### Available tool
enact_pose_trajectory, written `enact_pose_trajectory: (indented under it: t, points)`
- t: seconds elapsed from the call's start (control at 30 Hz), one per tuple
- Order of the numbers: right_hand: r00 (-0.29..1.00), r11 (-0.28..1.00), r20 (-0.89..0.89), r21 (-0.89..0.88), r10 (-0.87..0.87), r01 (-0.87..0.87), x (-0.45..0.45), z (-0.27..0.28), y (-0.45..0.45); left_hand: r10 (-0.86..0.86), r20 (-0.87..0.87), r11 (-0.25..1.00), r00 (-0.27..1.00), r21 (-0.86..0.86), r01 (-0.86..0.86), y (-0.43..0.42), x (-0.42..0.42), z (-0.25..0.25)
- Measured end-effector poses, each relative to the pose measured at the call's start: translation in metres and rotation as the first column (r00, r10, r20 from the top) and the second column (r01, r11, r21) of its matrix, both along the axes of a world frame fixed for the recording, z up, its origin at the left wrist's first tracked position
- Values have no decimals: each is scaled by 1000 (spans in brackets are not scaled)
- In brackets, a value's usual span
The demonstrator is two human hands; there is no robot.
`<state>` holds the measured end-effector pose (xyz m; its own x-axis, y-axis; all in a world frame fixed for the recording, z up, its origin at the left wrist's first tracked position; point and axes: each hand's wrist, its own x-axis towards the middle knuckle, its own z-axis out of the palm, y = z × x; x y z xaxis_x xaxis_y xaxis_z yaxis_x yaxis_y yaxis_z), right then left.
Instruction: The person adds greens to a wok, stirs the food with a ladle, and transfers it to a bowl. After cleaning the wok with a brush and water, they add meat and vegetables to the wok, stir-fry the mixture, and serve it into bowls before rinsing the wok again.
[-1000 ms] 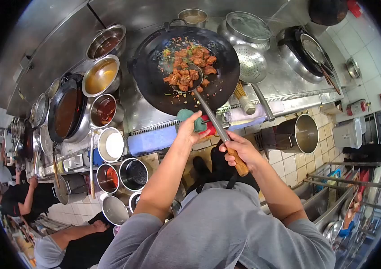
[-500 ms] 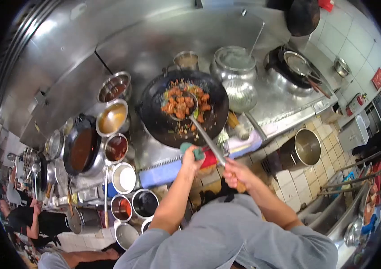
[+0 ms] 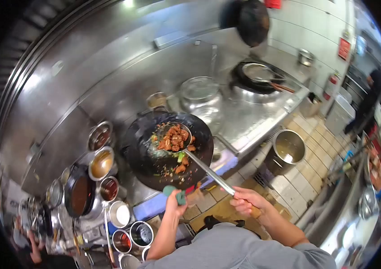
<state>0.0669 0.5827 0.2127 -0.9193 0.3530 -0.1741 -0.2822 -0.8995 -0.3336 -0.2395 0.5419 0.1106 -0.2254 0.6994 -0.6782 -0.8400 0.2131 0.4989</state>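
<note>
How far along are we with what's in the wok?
Already done, by the look of it: browning; the glossy brown chunks look cooked. In hand: the right hand holds the long metal ladle, its bowl heaped with chunks over the round black wok; the left hand grips a green cloth near the rim. Probably left: gathering the loose chunks and emptying the wok.
</note>
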Motion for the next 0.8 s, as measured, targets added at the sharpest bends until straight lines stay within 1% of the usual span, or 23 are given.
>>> enact_pose_trajectory:
  t: [0.07, 0.1, 0.17, 0.2, 0.27, 0.3, 0.37, 0.4, 0.43, 0.47, 0.5, 0.53, 0.57, 0.6, 0.67, 0.7, 0.77, 0.8]
  points:
    - [996, 995, 4, -53, -86, 86, 42, 8, -34, -107, -86, 993, 991, -54, 103, -30, 37, 12]
    - [988, 986, 13, -66, -154, 155, 60, 15, -51, -177, -76, 983, 981, -68, 172, -41, 53, 12]
    - [966, 967, 91, -59, -243, 249, 97, 28, -87, -331, -113, 943, 937, -3, 333, -51, 83, 10]
    - [943, 953, 148, -19, -298, 304, 115, 35, -104, -447, -102, 894, 889, -29, 446, -51, 99, 7]
    - [888, 902, 164, 53, -430, 428, 147, 31, -141, -597, 118, 801, 794, 21, 599, -44, 128, -1]
    - [857, 870, 153, 77, -493, 487, 155, 44, -161, -701, 118, 705, 703, -30, 708, -40, 138, 11]
    - [719, 748, 212, 111, -661, 655, 177, 52, -202, -709, 189, 682, 679, -58, 729, -23, 180, 1]
    - [639, 676, 240, 122, -731, 727, 185, 55, -224, -745, 324, 614, 583, -8, 789, -16, 197, 5]
    - [563, 611, 268, 149, -782, 777, 189, 57, -239, -786, 325, 552, 526, -14, 834, -8, 213, 1]
    - [463, 523, 297, 168, -835, 835, 187, 68, -254, -797, 393, 495, 458, -7, 869, 5, 228, -3]
    - [418, 478, 294, 171, -859, 862, 186, 67, -271, -797, 459, 443, 394, 1, 896, 13, 243, -6]
    - [274, 343, 310, 198, -911, 918, 183, 61, -289, -833, 435, 376, 341, -6, 927, 14, 259, -6]
    - [127, 205, 321, 225, -939, 953, 184, 59, -304, -847, 434, 339, 305, -1, 941, 14, 274, -7]
    - [90, 169, 321, 227, -943, 959, 184, 54, -316, -868, 426, 277, 257, -15, 961, 15, 284, -9]
    - [-242, -88, 466, 328, -851, 941, 187, 30, -331, -897, 403, 172, 179, -53, 984, 20, 301, -13]
    - [-371, -160, 470, 429, -801, 889, 192, 19, -331, -901, 410, 132, 143, -55, 990, 23, 307, -13]
    - [-510, -170, 515, 569, -689, 804, 211, -5, -324, -916, 395, 28, 75, -123, 992, 33, 317, -13]
    - [-579, -156, 562, 625, -591, 765, 223, -16, -318, -914, 404, -2, 51, -130, 991, 38, 320, -12]
